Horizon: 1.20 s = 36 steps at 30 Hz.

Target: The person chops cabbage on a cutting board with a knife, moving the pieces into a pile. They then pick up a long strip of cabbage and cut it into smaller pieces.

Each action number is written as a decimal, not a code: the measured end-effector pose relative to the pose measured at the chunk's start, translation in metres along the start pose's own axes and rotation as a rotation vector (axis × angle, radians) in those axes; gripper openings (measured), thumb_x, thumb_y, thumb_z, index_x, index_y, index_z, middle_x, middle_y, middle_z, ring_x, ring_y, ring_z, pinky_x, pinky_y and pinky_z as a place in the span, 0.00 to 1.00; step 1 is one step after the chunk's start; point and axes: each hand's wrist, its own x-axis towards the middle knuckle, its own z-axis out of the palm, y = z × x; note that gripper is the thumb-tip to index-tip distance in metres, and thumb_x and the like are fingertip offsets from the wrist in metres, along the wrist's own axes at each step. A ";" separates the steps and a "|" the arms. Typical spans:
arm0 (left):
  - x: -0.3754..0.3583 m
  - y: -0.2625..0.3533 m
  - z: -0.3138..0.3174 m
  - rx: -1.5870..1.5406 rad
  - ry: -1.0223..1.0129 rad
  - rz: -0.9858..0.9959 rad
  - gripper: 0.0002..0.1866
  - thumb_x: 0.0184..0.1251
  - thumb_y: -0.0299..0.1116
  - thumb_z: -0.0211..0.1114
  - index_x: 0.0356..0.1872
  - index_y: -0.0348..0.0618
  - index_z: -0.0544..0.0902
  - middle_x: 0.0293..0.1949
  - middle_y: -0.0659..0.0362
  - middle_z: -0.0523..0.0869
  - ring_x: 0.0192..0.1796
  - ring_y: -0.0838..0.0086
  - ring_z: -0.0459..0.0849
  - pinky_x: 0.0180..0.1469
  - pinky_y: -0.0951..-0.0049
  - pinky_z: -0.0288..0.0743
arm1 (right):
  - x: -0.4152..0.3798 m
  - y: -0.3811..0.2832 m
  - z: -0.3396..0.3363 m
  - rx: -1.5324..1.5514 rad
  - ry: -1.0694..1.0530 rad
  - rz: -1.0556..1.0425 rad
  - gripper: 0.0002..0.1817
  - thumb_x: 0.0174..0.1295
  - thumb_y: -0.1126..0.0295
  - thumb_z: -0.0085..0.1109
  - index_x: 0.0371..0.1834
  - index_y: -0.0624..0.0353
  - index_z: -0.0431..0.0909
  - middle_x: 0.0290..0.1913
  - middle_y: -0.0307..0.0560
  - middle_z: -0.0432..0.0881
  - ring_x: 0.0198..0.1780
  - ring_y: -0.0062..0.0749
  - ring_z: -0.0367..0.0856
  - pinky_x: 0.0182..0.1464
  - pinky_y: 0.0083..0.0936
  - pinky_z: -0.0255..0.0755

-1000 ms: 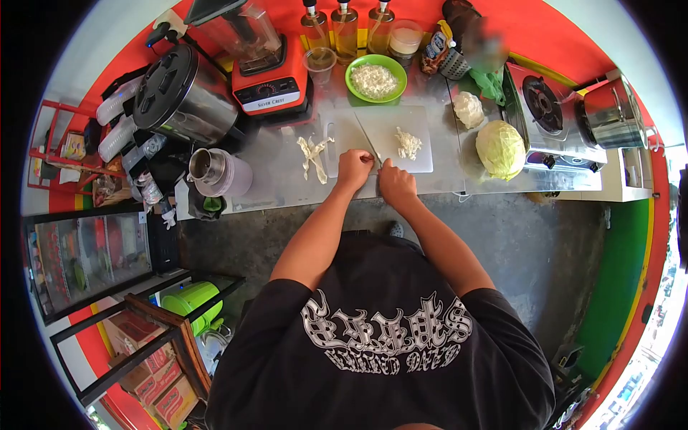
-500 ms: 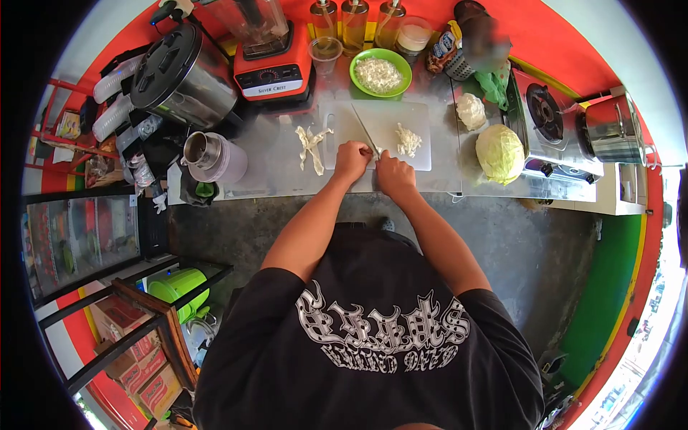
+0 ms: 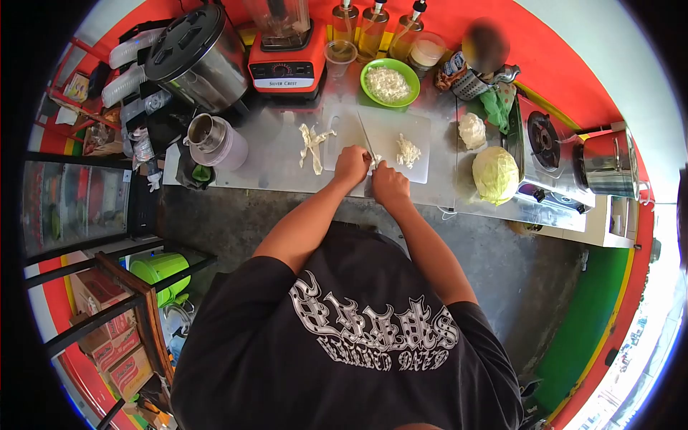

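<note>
A white cutting board (image 3: pixel 345 134) lies on the metal counter. My right hand (image 3: pixel 390 185) is closed around the handle of a knife (image 3: pixel 366 134), whose blade points up and away across the board. Close beside it, at the board's near edge, my left hand (image 3: pixel 352 166) is closed, fingertips by the blade; what they pinch is mostly hidden. A small white piece (image 3: pixel 376 160) shows between the hands. Chopped white pieces (image 3: pixel 408 152) lie on the board's right part. Pale peelings or leaf scraps (image 3: pixel 312 147) rest left of the board.
Behind the board are a green bowl of chopped white food (image 3: pixel 388 84), a plastic cup (image 3: pixel 340 55), oil bottles and a red blender (image 3: pixel 284 68). A cabbage (image 3: pixel 495 175), a cauliflower-like white piece (image 3: pixel 471 131) and a stove (image 3: pixel 548 143) stand right; a metal-topped container (image 3: pixel 216 143) stands left.
The head view has shifted and tilted slightly. Both hands remain together at the near edge of the board, with the knife still in my right hand.
</note>
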 end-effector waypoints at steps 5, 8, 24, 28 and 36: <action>0.002 0.000 0.002 -0.009 -0.023 -0.033 0.06 0.59 0.30 0.68 0.29 0.41 0.90 0.31 0.45 0.89 0.37 0.49 0.90 0.44 0.56 0.84 | -0.001 0.004 0.012 0.031 -0.024 0.054 0.16 0.77 0.56 0.48 0.48 0.59 0.73 0.43 0.61 0.89 0.48 0.57 0.89 0.50 0.48 0.82; -0.001 -0.002 0.002 0.014 -0.009 -0.012 0.06 0.59 0.30 0.67 0.29 0.41 0.90 0.31 0.46 0.89 0.37 0.49 0.90 0.44 0.56 0.84 | 0.005 0.003 0.004 0.054 -0.042 0.042 0.17 0.77 0.54 0.49 0.50 0.59 0.72 0.45 0.63 0.88 0.49 0.60 0.88 0.51 0.50 0.81; -0.003 0.001 0.001 -0.011 0.039 0.049 0.06 0.57 0.29 0.66 0.28 0.39 0.89 0.30 0.46 0.89 0.36 0.49 0.89 0.42 0.56 0.83 | 0.002 0.003 0.002 0.072 -0.050 0.022 0.17 0.77 0.55 0.50 0.50 0.60 0.71 0.44 0.65 0.88 0.49 0.63 0.87 0.53 0.54 0.79; -0.003 0.003 -0.001 -0.054 0.010 0.009 0.06 0.58 0.29 0.66 0.28 0.39 0.88 0.30 0.46 0.88 0.37 0.49 0.89 0.41 0.55 0.82 | -0.009 0.002 0.010 0.103 -0.074 0.089 0.18 0.76 0.55 0.50 0.50 0.60 0.72 0.44 0.66 0.87 0.50 0.64 0.87 0.53 0.54 0.79; -0.003 -0.005 0.004 -0.059 0.033 0.049 0.05 0.58 0.28 0.65 0.30 0.40 0.88 0.30 0.45 0.88 0.36 0.48 0.88 0.41 0.55 0.82 | 0.000 0.007 -0.007 0.084 -0.073 0.018 0.18 0.76 0.54 0.50 0.50 0.60 0.71 0.45 0.66 0.87 0.50 0.64 0.87 0.53 0.55 0.79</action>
